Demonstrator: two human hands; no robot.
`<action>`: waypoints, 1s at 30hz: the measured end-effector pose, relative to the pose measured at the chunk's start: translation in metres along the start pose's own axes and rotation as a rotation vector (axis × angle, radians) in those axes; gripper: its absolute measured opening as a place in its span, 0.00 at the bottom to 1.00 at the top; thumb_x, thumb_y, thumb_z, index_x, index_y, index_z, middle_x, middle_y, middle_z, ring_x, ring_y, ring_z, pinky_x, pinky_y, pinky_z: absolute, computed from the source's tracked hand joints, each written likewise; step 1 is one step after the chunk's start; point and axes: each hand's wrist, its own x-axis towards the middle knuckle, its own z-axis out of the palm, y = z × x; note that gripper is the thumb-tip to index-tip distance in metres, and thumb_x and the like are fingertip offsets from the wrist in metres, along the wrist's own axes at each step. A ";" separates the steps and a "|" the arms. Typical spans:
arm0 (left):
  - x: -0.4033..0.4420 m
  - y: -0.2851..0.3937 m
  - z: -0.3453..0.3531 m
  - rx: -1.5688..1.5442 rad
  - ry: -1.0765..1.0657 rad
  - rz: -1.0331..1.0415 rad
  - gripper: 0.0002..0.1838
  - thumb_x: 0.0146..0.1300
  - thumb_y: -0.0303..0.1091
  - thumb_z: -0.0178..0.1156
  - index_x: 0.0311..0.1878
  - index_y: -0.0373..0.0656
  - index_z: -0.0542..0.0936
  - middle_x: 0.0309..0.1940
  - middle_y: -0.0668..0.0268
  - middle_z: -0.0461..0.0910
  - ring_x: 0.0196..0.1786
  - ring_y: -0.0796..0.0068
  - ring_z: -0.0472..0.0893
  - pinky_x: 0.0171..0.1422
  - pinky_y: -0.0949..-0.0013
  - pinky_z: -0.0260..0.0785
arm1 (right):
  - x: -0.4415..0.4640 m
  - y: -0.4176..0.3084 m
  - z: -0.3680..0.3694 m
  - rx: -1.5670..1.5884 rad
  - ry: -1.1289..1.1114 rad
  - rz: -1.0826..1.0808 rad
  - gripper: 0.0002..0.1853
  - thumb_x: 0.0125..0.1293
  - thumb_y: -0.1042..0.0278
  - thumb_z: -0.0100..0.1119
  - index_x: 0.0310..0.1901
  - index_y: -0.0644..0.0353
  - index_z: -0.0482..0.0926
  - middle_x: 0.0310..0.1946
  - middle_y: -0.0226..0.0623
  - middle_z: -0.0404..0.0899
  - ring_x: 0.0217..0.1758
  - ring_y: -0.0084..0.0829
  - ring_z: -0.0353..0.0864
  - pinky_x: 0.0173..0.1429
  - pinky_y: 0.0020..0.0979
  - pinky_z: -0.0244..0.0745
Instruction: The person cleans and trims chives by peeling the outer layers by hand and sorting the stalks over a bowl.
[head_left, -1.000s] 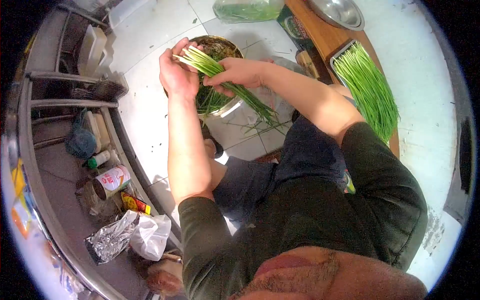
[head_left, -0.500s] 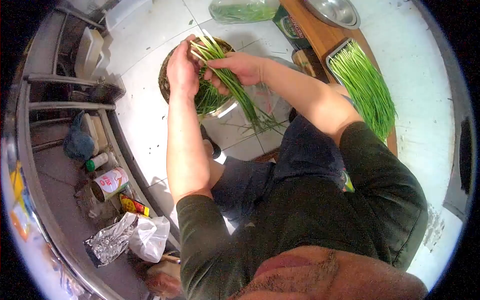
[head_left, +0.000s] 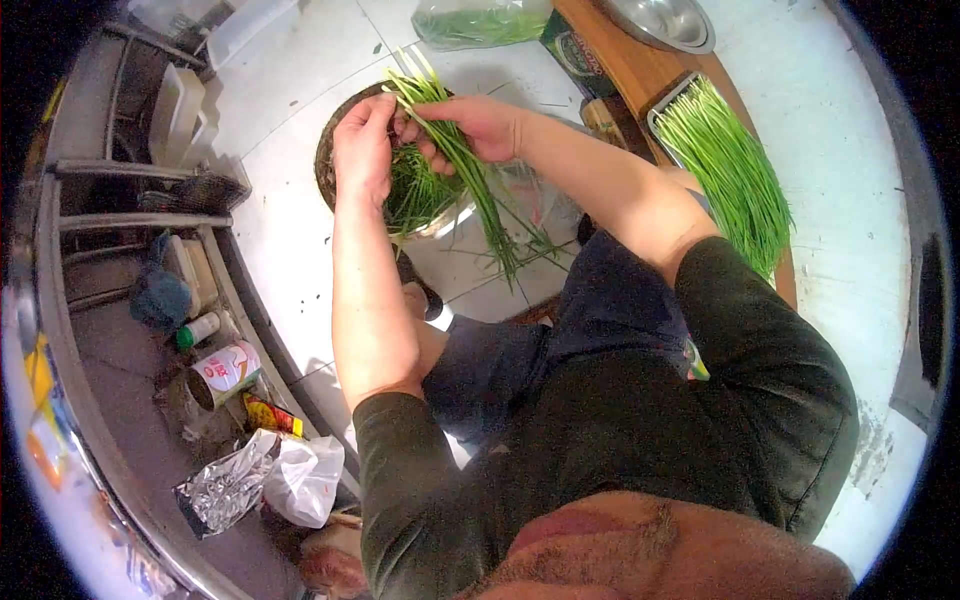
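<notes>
A loose bunch of garlic chives [head_left: 468,170] lies across my right hand [head_left: 478,128], pale stem ends up and green tips hanging down. The fingers of that hand are closed around the stalks. My left hand [head_left: 363,150] is beside it, with thumb and forefinger pinched at the pale end of a stalk on the bunch's left edge. Beneath both hands stands a round basket [head_left: 326,165] with more loose green chives [head_left: 418,190] in it. My hands and forearms hide part of its rim.
At right, a tray of neatly laid chives [head_left: 725,170] rests on a wooden bench [head_left: 612,65], near a metal bowl [head_left: 665,22]. A plastic bag of greens [head_left: 480,22] lies on the tiled floor. The left-hand shelf holds a can [head_left: 228,370], crumpled foil [head_left: 228,485] and a white bag [head_left: 305,482].
My left hand has lowered slightly, its fingers drawn into a pinch at the stem ends. The right hand and bunch have shifted a little upward.
</notes>
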 end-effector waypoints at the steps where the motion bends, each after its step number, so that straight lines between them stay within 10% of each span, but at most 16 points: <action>1: 0.000 -0.001 -0.002 0.042 -0.028 -0.013 0.10 0.65 0.34 0.61 0.29 0.40 0.78 0.24 0.70 0.75 0.27 0.80 0.71 0.33 0.75 0.62 | 0.001 0.000 -0.001 -0.014 0.000 -0.001 0.18 0.71 0.49 0.53 0.44 0.58 0.78 0.28 0.32 0.78 0.28 0.28 0.78 0.32 0.30 0.75; 30: 0.008 -0.005 -0.015 0.058 -0.011 0.122 0.06 0.66 0.30 0.59 0.40 0.38 0.78 0.25 0.71 0.76 0.28 0.82 0.72 0.35 0.77 0.63 | -0.004 -0.001 0.002 -0.131 0.013 -0.035 0.13 0.69 0.60 0.58 0.45 0.61 0.79 0.30 0.31 0.77 0.30 0.26 0.79 0.35 0.29 0.76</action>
